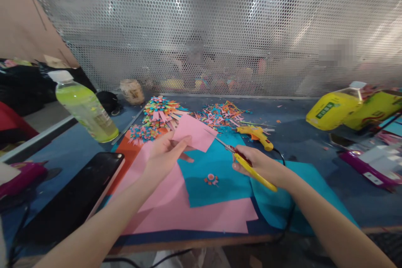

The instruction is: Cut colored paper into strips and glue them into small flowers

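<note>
Between the thumb and fingers of my left hand [169,150] is a piece of pink paper [195,133], raised above the table. My right hand [256,163] is closed round yellow-handled scissors [251,171]. Their blades point up and left and meet the paper's right edge. Below lie a blue sheet [216,159] and larger pink sheets [207,217]. A small paper flower [211,179] rests on the blue sheet. Behind my left hand are a pile of fringed paper pieces [161,111] and a cluster of small paper flowers [143,133].
Coloured paper strips [221,114] lie behind the paper, beside a yellow glue gun [256,134]. At left stand a green drink bottle [86,106] and a black phone [75,197]. Yellow bottles [333,109] and a purple device [370,169] are at right. A perforated metal screen [220,16] closes the back.
</note>
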Demonstrator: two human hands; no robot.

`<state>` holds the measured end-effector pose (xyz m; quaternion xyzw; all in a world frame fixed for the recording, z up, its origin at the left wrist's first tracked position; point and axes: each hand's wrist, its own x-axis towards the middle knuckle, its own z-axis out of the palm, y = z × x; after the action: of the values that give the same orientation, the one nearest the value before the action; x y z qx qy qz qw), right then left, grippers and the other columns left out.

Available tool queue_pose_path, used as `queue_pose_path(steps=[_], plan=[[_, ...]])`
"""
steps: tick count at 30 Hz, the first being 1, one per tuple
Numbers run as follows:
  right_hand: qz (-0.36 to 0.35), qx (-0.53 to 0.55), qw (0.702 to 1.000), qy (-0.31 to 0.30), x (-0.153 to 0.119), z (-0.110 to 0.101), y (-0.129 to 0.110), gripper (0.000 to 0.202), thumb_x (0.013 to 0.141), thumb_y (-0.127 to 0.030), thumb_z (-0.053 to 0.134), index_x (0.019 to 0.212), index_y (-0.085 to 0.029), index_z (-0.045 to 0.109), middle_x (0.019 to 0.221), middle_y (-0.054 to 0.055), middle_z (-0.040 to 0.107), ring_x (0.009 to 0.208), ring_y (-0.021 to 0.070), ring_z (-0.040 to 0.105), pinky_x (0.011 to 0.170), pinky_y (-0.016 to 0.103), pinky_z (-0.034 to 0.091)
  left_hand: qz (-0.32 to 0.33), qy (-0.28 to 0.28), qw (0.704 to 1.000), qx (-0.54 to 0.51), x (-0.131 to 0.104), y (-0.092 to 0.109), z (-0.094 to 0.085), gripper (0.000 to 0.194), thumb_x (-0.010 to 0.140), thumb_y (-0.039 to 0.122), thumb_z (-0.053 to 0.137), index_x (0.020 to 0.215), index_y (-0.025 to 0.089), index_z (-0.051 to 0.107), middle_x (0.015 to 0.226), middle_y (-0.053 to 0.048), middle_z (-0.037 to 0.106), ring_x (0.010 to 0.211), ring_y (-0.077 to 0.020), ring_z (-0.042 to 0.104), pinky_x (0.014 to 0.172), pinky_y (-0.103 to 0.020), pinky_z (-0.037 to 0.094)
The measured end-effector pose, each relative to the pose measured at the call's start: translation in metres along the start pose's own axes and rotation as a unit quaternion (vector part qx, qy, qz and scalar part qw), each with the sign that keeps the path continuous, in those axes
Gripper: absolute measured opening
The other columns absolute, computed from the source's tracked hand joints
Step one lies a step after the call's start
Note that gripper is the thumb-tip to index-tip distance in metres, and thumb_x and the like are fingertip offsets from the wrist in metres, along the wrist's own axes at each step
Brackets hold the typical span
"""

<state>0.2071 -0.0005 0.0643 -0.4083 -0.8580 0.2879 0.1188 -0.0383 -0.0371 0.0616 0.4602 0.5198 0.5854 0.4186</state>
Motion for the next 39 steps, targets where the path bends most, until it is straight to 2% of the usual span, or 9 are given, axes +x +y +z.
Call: queue_pose_path(steps=[4,8,11,17,20,27,39], plan=[[0.000,0.008,1.000,0.001,0.0001,-0.0009,0.0014,0.030,0.079,-0.049,0.047,0.077,-0.019,0.045,0.071,0.000,0.048,0.060,0.0121,0.043,0.054,0.026,0.035,0.015,-0.017,1.000,-0.005,0.0004,0.0012,-0.0004,0.021,0.067,0.033,0.064,0.072,0.014,0.058,0.063,0.002,0.056,0.048,-0.0106,0.058,0.045,-0.025,0.051],[0.003,-0.001,1.000,0.002,0.0005,-0.0002,0.0013,0.028,0.079,-0.047,0.047,0.076,-0.019,0.044,0.071,0.000,0.048,0.060,0.0125,0.043,0.054,0.026,0.036,0.031,0.016,0.999,-0.039,0.0019,0.0019,-0.0005,0.021,0.067,0.032,0.064,0.076,0.014,0.060,0.066,0.001,0.058,0.051,-0.0098,0.054,0.046,-0.023,0.049],[0.002,-0.001,1.000,0.003,0.0007,0.0001,0.0005,0.028,0.079,-0.047,0.048,0.075,-0.020,0.043,0.070,0.000,0.048,0.060,0.0125,0.043,0.054,0.027,0.036,0.053,0.037,0.997,-0.033,0.0036,0.0003,-0.0017,0.016,0.066,0.031,0.064,0.071,0.016,0.061,0.062,0.003,0.057,0.049,-0.0071,0.049,0.047,-0.020,0.043],[-0.001,0.014,1.000,0.005,0.0011,-0.0020,-0.0032,0.033,0.080,-0.052,0.044,0.078,-0.019,0.045,0.071,0.001,0.048,0.060,0.0122,0.042,0.052,0.026,0.035,0.019,-0.021,0.999,0.025,0.0015,0.0011,-0.0020,0.014,0.062,0.025,0.067,0.055,0.015,0.059,0.045,0.004,0.050,0.044,-0.0073,0.044,0.042,-0.019,0.033],[-0.007,0.011,1.000,0.015,0.0015,-0.0033,-0.0042,0.035,0.081,-0.053,0.042,0.078,-0.018,0.046,0.070,0.001,0.046,0.060,0.0123,0.041,0.052,0.026,0.035,0.005,-0.031,1.000,0.007,0.0017,0.0007,-0.0019,0.012,0.061,0.024,0.068,0.058,0.015,0.062,0.050,0.002,0.058,0.044,-0.0072,0.047,0.043,-0.019,0.035],[-0.006,0.034,0.999,0.024,0.0020,-0.0001,0.0000,0.034,0.081,-0.052,0.041,0.085,-0.019,0.047,0.074,0.001,0.049,0.061,0.0130,0.043,0.053,0.027,0.035,0.006,0.032,0.991,-0.127,0.0046,0.0019,-0.0031,0.019,0.060,0.024,0.071,0.077,0.016,0.067,0.071,-0.002,0.068,0.061,-0.0125,0.061,0.046,-0.019,0.042],[0.009,0.020,1.000,0.004,0.0023,0.0024,-0.0019,0.036,0.082,-0.054,0.038,0.081,-0.019,0.045,0.074,0.001,0.049,0.063,0.0130,0.044,0.055,0.028,0.038,0.021,0.047,0.991,-0.122,0.0009,0.0044,0.0010,0.019,0.059,0.024,0.071,0.075,0.015,0.066,0.075,-0.005,0.069,0.069,-0.0198,0.065,0.043,-0.021,0.046]])
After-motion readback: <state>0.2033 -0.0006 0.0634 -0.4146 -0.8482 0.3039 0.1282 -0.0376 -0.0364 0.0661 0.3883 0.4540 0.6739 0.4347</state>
